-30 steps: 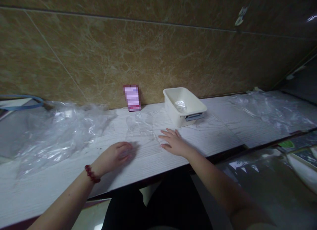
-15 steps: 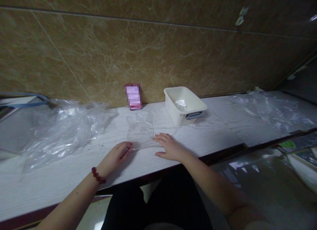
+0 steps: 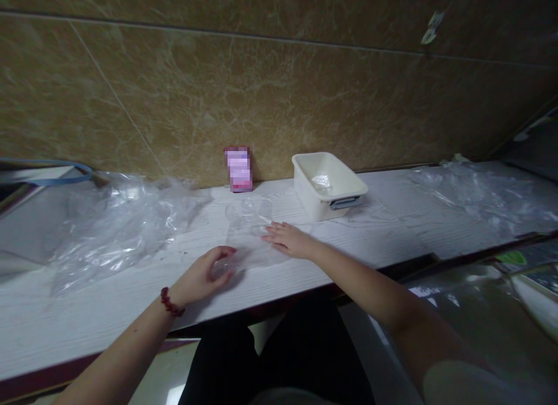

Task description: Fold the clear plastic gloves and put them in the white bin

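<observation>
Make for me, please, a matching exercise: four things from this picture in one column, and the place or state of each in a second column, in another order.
Things
1. red-edged rectangular phone
2. cream plastic box
3. red beaded bracelet
4. thin blue strip

Places or states
A. around the wrist of the left hand
B. at the picture's far left
C. open, with clear plastic inside
D. upright against the brown marbled wall

Pairs: 1-D, 2-C, 3-A, 4-B
</observation>
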`<state>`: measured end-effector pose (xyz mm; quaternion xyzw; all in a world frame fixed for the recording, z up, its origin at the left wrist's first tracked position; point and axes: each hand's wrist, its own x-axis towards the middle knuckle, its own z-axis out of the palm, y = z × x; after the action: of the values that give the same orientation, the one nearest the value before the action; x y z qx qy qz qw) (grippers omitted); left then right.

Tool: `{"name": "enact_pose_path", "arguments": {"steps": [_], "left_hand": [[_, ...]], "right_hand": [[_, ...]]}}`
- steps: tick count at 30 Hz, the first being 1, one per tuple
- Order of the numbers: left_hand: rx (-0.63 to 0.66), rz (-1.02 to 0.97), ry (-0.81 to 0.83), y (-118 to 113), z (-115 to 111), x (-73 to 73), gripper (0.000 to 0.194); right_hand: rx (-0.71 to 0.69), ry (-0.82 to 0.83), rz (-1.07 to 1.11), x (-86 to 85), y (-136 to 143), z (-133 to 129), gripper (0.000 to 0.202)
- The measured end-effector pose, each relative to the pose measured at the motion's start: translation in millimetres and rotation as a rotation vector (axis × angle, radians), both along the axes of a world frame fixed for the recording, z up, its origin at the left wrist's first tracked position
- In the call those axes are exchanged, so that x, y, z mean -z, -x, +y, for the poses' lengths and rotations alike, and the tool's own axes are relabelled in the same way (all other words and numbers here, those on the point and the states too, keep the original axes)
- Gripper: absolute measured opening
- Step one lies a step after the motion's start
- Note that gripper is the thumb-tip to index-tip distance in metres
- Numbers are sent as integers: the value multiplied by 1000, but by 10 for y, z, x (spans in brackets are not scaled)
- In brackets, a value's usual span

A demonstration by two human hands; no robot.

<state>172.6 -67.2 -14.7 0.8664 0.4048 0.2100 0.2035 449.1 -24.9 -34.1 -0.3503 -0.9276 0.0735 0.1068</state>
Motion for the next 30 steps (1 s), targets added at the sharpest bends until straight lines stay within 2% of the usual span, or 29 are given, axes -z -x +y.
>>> {"name": "enact_pose_path", "arguments": {"steps": [8,11,16,22,30], "left_hand": [[35,108,-276,2,366,250,31],[76,151,-289,-5,497,260,23],[104,152,-240,5,622,257,26],[134,204,-245,39,605,215,29],[180,157,-159,89,380,137,30]], "right_hand": [[-61,-15,-47,-18,-30,126,39],[-71,-58,-73,-66,-34,181,41],[-100,-90,-101,-108,-9,271,35],[-105,-80,-94,-105,-20,265,36],[-214,-69,-31,-152,-66,49,34]]}}
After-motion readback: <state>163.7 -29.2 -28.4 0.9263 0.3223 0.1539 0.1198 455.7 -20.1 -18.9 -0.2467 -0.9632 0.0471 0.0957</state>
